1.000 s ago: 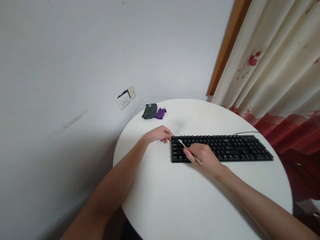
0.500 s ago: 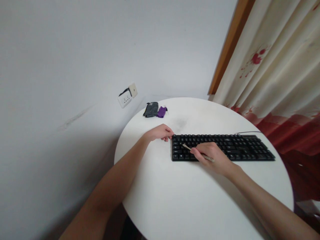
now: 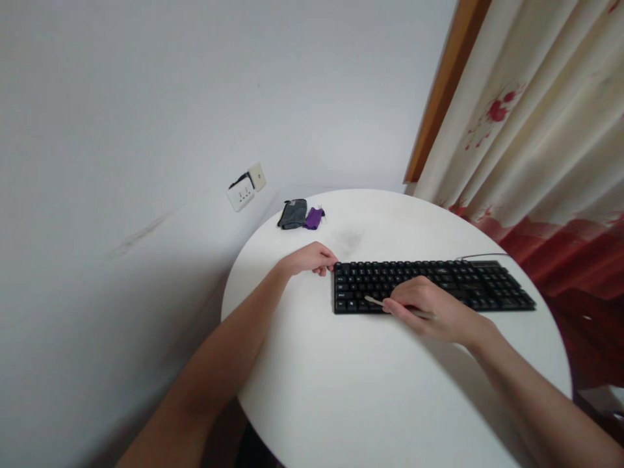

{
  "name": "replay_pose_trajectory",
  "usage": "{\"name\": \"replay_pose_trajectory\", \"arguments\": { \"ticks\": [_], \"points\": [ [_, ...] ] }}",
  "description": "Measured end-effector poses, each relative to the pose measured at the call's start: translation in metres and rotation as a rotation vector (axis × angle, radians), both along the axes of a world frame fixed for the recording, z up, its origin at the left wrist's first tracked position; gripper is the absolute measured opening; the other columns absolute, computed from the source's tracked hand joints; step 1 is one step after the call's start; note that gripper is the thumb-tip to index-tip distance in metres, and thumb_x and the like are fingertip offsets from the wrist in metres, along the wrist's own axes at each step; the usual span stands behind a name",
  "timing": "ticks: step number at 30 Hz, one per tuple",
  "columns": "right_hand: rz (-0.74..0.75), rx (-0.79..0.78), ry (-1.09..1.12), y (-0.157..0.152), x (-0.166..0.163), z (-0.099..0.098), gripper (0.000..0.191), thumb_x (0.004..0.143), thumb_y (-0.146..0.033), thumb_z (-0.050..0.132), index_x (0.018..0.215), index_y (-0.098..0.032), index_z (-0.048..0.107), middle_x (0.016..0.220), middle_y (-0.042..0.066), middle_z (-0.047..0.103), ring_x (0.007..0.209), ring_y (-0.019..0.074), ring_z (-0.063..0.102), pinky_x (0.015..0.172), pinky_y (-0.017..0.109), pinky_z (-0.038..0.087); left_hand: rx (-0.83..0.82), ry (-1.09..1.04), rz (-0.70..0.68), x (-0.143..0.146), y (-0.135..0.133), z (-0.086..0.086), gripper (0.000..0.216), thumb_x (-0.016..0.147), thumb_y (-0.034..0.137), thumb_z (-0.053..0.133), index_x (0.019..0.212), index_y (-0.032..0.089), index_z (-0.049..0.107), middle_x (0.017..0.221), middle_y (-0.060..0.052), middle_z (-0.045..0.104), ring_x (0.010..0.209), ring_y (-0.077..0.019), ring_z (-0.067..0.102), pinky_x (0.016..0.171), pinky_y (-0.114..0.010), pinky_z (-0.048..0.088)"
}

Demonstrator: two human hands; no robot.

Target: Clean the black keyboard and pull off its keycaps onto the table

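Note:
A black keyboard [image 3: 361,286] lies flat across the white table. At its far left corner my left hand [image 3: 314,259] is closed, thumb and finger pinching the edge. My right hand [image 3: 429,309] hovers over the front middle of the keyboard, fingers wrapped round a thin beige stick [image 3: 374,300]. The stick's slightly wider tip points left and rests on or just above the lower-left keys; I cannot tell if it touches. Its other end sticks out to the right of my fingers.
Near the wall on the round white table [image 3: 312,377] are a dark grey pouch [image 3: 293,214] and a purple cloth piece [image 3: 314,218]. The keyboard's cable [image 3: 480,255] runs behind it. A wall socket [image 3: 240,194] is at the left, a floral curtain [image 3: 526,130] at the right.
My right hand has moved right and a little toward me with the stick, whose tip went from the upper to the lower key rows. My left hand keeps its place.

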State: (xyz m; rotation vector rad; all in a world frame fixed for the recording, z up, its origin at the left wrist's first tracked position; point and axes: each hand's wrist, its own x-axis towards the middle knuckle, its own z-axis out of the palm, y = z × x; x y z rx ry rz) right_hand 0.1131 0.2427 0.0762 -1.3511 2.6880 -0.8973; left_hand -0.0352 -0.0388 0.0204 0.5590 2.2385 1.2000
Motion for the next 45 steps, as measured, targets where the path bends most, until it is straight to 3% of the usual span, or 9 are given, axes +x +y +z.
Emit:
{"name": "replay_pose_trajectory", "arguments": {
  "ticks": [9,15,19,21,23,26,32,45],
  "points": [
    [0.019,-0.003,-0.031,0.001,0.004,0.005,0.043,0.099,-0.028,0.042,0.058,-0.019,0.036,0.054,-0.004,0.036,0.051,0.0092,0.03,0.055,0.028,0.023,-0.002,0.011,-0.004,0.001,0.0,0.001,0.031,0.079,0.04,0.063,0.086,0.011,0.073,0.08,-0.007,0.07,0.056,-0.0108,0.059,0.049,-0.022,0.038],
    [-0.002,-0.082,-0.049,0.006,0.002,0.003,0.044,0.099,-0.032,0.042,0.058,-0.017,0.051,0.053,-0.003,0.042,0.05,0.0092,0.036,0.054,0.026,0.027,-0.01,0.007,0.002,-0.001,-0.001,0.0,0.03,0.078,0.038,0.063,0.085,0.011,0.073,0.08,-0.008,0.071,0.056,-0.0108,0.058,0.049,-0.021,0.038],
    [-0.293,-0.246,0.024,0.009,-0.005,-0.003,0.043,0.1,-0.035,0.042,0.067,-0.015,0.064,0.053,-0.001,0.05,0.049,0.0101,0.045,0.054,0.025,0.033,-0.02,0.005,0.002,-0.001,-0.001,0.001,0.029,0.078,0.037,0.064,0.088,0.011,0.073,0.081,-0.008,0.071,0.057,-0.0112,0.059,0.049,-0.022,0.038],
    [-0.449,-0.314,0.087,0.005,-0.011,-0.01,0.045,0.1,-0.036,0.042,0.067,-0.015,0.064,0.054,-0.001,0.053,0.05,0.0108,0.047,0.055,0.026,0.035,-0.019,0.004,0.003,-0.001,-0.001,0.001,0.03,0.078,0.037,0.064,0.088,0.011,0.073,0.081,-0.008,0.071,0.057,-0.0112,0.059,0.049,-0.022,0.038],
    [-0.505,-0.327,0.121,-0.003,-0.018,-0.019,0.046,0.1,-0.037,0.041,0.064,-0.016,0.061,0.054,0.0,0.054,0.051,0.0114,0.048,0.056,0.026,0.036,-0.016,0.006,0.005,-0.001,-0.001,0.001,0.031,0.078,0.039,0.064,0.088,0.011,0.074,0.081,-0.008,0.071,0.057,-0.0111,0.059,0.05,-0.022,0.038],
    [-0.471,-0.293,0.149,-0.018,-0.028,-0.032,0.046,0.101,-0.036,0.04,0.062,-0.018,0.056,0.056,0.0,0.055,0.053,0.0119,0.049,0.059,0.026,0.036,-0.023,0.013,0.001,-0.002,0.0,0.0,0.033,0.078,0.041,0.064,0.089,0.011,0.074,0.081,-0.008,0.071,0.056,-0.0111,0.059,0.05,-0.022,0.039],
    [-0.372,-0.127,0.206,-0.039,-0.038,-0.045,0.036,0.102,-0.03,0.038,0.078,-0.018,0.062,0.073,0.005,0.064,0.07,0.0165,0.058,0.071,0.027,0.04,-0.032,0.025,-0.009,-0.001,0.0,0.001,0.034,0.078,0.041,0.063,0.089,0.011,0.073,0.08,-0.007,0.07,0.056,-0.011,0.059,0.05,-0.021,0.04],
    [-0.32,0.108,0.299,-0.046,-0.016,-0.038,0.04,0.101,-0.023,0.037,0.068,-0.016,0.056,0.064,0.004,0.057,0.06,0.0142,0.051,0.063,0.028,0.033,-0.003,0.0,0.021,0.003,0.004,0.005,0.03,0.077,0.039,0.065,0.083,0.011,0.072,0.075,-0.006,0.068,0.054,-0.0102,0.057,0.048,-0.021,0.038]
  ]
}}
